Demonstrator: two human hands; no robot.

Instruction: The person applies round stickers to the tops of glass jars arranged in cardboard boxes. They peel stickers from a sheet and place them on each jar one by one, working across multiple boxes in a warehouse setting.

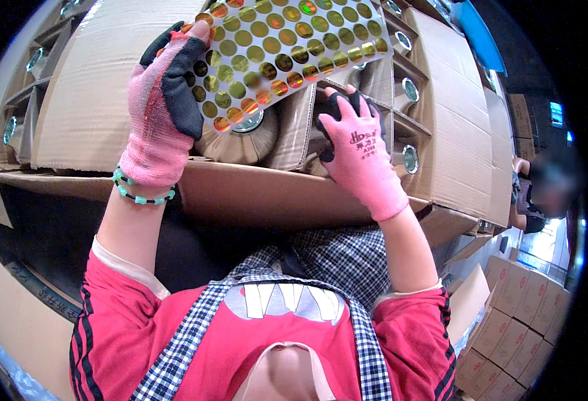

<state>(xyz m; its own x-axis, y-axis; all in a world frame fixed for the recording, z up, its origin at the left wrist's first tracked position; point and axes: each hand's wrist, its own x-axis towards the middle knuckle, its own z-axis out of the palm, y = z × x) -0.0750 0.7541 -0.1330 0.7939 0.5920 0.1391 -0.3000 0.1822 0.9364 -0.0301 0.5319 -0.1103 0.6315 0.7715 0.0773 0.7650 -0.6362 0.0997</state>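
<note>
My left hand (164,107), in a pink glove with a dark palm, grips a sheet of round gold shiny stickers (284,61) by its left edge. The bare thumb tip presses on the sheet, which is held tilted above an open carton (260,194). My right hand (359,147), gloved alike with bare fingertips showing, is just below the sheet with its fingers apart. It hovers over or rests on a carton compartment; contact is hidden. Between my hands, a rounded brownish container (239,146) with a shiny round top sits in a compartment, partly covered by the sheet.
Cardboard dividers hold several more shiny-topped containers (409,90) at the right and far left. Wide carton flaps (83,87) lie folded out on both sides. Stacked cartons (514,321) stand at the lower right. Another person (528,194) is at the far right. A blue object (478,33) lies beyond.
</note>
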